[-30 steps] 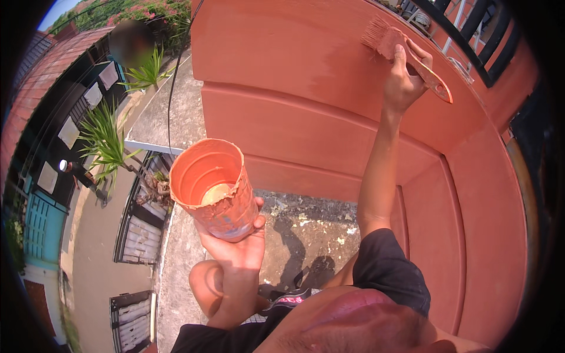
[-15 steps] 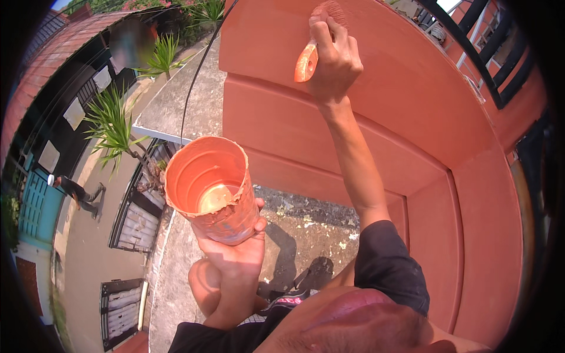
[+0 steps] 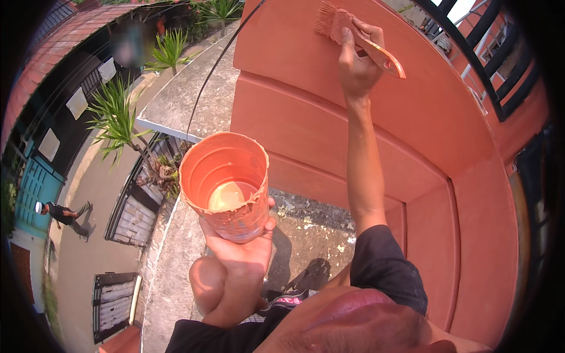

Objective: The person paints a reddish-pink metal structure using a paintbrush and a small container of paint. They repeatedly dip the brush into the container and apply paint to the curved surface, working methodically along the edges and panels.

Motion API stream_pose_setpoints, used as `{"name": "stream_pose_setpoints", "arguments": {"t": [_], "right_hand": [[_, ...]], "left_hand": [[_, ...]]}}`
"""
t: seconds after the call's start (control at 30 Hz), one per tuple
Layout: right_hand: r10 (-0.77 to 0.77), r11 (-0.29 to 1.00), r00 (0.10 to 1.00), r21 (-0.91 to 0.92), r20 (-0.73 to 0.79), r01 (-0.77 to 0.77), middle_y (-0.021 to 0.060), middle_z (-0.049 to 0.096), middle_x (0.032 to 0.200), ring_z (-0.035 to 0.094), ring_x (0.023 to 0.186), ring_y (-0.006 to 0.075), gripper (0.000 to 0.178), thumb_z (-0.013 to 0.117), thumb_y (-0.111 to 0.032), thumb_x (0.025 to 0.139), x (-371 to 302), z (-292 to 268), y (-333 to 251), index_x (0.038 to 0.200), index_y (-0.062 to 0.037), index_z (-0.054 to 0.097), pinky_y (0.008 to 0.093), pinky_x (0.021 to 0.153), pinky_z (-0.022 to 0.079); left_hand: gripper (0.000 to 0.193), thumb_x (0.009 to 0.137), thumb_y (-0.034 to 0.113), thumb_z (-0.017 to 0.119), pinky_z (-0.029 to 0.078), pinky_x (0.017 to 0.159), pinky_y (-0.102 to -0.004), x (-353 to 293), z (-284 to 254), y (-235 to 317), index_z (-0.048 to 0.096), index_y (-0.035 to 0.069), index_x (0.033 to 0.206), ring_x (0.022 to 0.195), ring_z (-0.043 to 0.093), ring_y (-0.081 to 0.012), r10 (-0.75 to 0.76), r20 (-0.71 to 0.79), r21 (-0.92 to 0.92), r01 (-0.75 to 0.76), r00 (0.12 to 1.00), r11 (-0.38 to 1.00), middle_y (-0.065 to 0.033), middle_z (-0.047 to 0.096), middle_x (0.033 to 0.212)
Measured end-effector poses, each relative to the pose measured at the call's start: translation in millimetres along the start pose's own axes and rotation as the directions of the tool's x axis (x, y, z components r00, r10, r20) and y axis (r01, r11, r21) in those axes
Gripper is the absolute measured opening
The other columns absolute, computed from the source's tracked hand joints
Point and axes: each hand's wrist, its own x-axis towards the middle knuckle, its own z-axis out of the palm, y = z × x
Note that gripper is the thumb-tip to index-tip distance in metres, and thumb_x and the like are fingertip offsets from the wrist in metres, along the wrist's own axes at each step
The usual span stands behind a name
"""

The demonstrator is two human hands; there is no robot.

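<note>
My right hand (image 3: 360,65) grips a paintbrush (image 3: 385,59) by its lower handle. The brush's bristles (image 3: 325,22), coated in orange-pink paint, press against the upper part of the wall (image 3: 412,76), which is the same colour. On the palm of my left hand (image 3: 244,247) rests a paint-smeared plastic pot (image 3: 223,176), its fingers curled round the base. The pot's rim is ragged and crusted with paint. A pale patch with a little paint shows at its bottom.
A dark metal railing (image 3: 471,53) tops the wall at the upper right. Below me lies a rough concrete ledge (image 3: 312,241). A thin black cable (image 3: 206,82) hangs left of the wall. Down on the street at left, a person in a white hat (image 3: 62,213) walks past spiky plants (image 3: 115,120).
My right hand has shifted right and turned the brush, so its handle now points right and the bristles left. The pot sits slightly further right in view. The person in the street has moved along.
</note>
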Motion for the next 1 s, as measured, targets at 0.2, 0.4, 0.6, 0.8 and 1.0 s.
{"name": "stream_pose_setpoints", "arguments": {"t": [0.2, 0.4, 0.6, 0.8, 1.0], "right_hand": [[-0.089, 0.941, 0.929, -0.337, -0.359, -0.041, 0.0162, 0.073, 0.11, 0.073, 0.097, 0.0202, 0.014, 0.066, 0.009, 0.092, 0, -65, -11, 0.106, 0.0077, 0.064, 0.0312, 0.084, 0.063], [-0.144, 0.751, 0.988, -0.656, -0.051, 0.075, 0.006, 0.074, 0.092, 0.072, 0.076, 0.0243, 0.019, 0.072, 0.003, 0.086, -12, 11, -22, 0.1, -0.0092, 0.07, 0.0338, 0.065, 0.058], [-0.208, 0.841, 0.97, -0.482, 0.128, 0.244, 0.0056, 0.074, 0.09, 0.067, 0.069, 0.0276, 0.024, 0.071, -0.003, 0.08, -27, 104, -32, 0.098, -0.0178, 0.069, 0.0346, 0.056, 0.052], [-0.153, 0.98, 0.985, -0.116, 0.081, 0.162, 0.0125, 0.073, 0.089, 0.07, 0.066, 0.0206, 0.021, 0.068, 0.002, 0.079, -20, 133, -43, 0.096, -0.0099, 0.069, 0.0341, 0.054, 0.053], [0.175, 0.961, 0.983, 0.207, 0.054, -0.182, 0.0071, 0.073, 0.094, 0.067, 0.076, 0.0108, 0.011, 0.069, 0.003, 0.091, 11, 66, -13, 0.102, 0.0007, 0.067, 0.0246, 0.062, 0.051]], "left_hand": [[0.069, 0.097, 0.068, 0.042, 0.05, 0.062, -0.0396, 4, -6, 7, 0.052, 0.014, 0.139, 0.098, 0.066, -0.0349, 0.017, 0.063, 0.035, -0.019, 0.998, 0.999, -0.0131, 0.066, 0.121], [0.069, 0.098, 0.067, 0.041, 0.05, 0.064, -0.0396, 7, -6, 16, 0.052, 0.013, 0.139, 0.098, 0.066, -0.0347, 0.019, 0.064, 0.042, -0.022, 0.998, 0.999, -0.0138, 0.066, 0.119], [0.068, 0.099, 0.067, 0.041, 0.05, 0.064, -0.0396, 7, -5, 21, 0.051, 0.013, 0.139, 0.097, 0.067, -0.0344, 0.037, 0.104, 0.004, -0.038, 0.994, 0.999, -0.0144, 0.067, 0.121], [0.067, 0.099, 0.066, 0.041, 0.05, 0.063, -0.0389, 3, -5, 22, 0.05, 0.013, 0.14, 0.098, 0.066, -0.0339, 0.039, 0.059, 0.029, -0.041, 0.997, 0.999, -0.0134, 0.066, 0.121], [0.066, 0.099, 0.066, 0.041, 0.049, 0.064, -0.0391, 1, -5, 23, 0.05, 0.014, 0.14, 0.1, 0.066, -0.0328, 0.04, 0.071, 0.038, -0.043, 0.997, 0.998, -0.0122, 0.065, 0.122]]}}
